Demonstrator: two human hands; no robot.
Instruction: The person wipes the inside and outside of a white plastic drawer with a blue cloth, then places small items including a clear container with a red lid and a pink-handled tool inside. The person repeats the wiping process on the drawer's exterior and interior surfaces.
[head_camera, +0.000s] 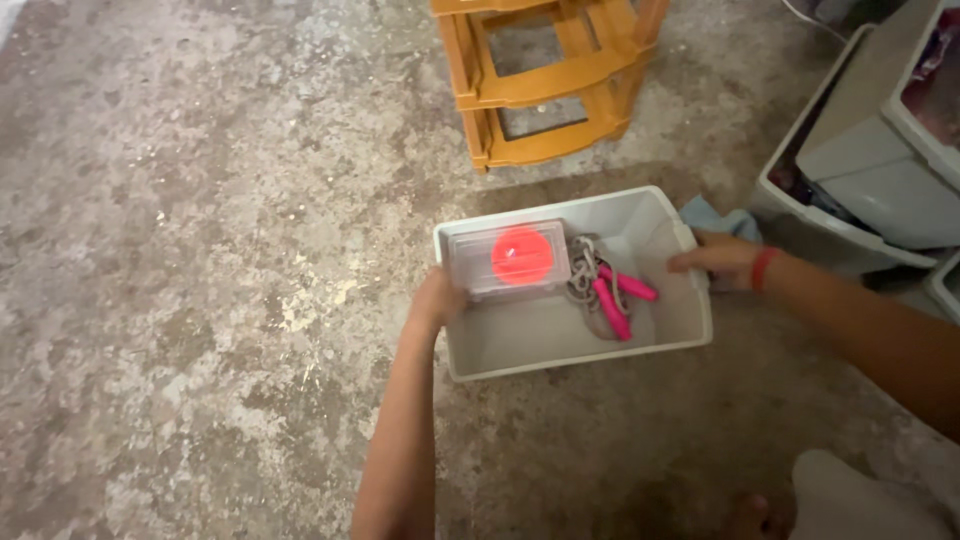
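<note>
Head view — both hands (437, 300) (715, 257) grip grey bin (560, 345) — skipping rope (605, 290) inside.

My arms are bare to well above the wrists, no sleeves showing. My left hand (437, 300) wears nothing. On my right hand (722, 258) side, a thin red band (764, 268) circles the wrist. No rings show on my fingers.
</note>
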